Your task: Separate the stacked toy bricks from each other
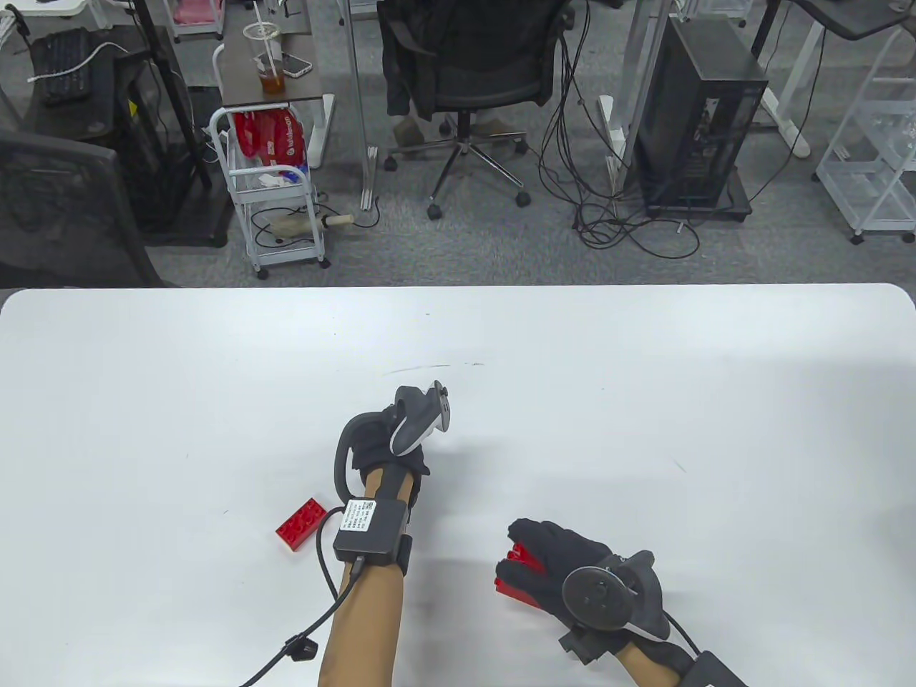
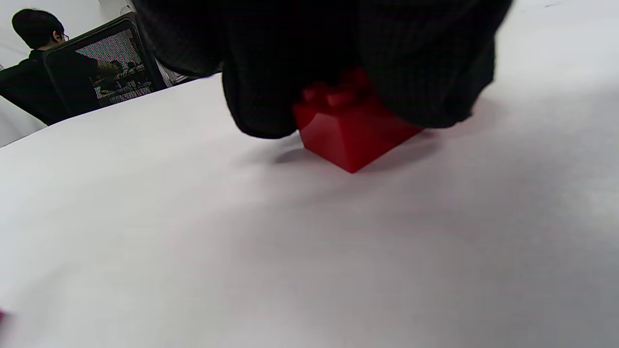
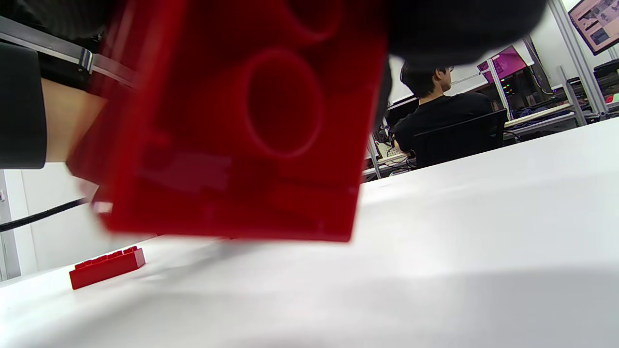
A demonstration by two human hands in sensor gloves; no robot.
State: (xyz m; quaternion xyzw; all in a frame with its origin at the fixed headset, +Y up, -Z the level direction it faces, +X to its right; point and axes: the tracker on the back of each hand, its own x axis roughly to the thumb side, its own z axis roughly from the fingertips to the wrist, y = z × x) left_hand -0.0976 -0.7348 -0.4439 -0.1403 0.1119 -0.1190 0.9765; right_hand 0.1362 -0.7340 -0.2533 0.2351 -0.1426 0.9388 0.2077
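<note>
My left hand (image 1: 411, 436) is at mid-table with its fingers hidden under the tracker. In the left wrist view its gloved fingers (image 2: 261, 96) close from above on a small red brick (image 2: 353, 133) that sits on the white table (image 1: 644, 401). My right hand (image 1: 551, 565) holds a larger red brick (image 1: 514, 572) just above the table near the front edge. Its hollow underside (image 3: 232, 130) fills the right wrist view. A long red brick (image 1: 301, 524) lies loose on the table, left of my left forearm, and also shows in the right wrist view (image 3: 106, 267).
The table's far edge (image 1: 458, 288) borders an office floor with a chair (image 1: 472, 86), a trolley (image 1: 275, 193) and a computer tower (image 1: 698, 114). My left wrist cable (image 1: 322, 615) trails over the table's front.
</note>
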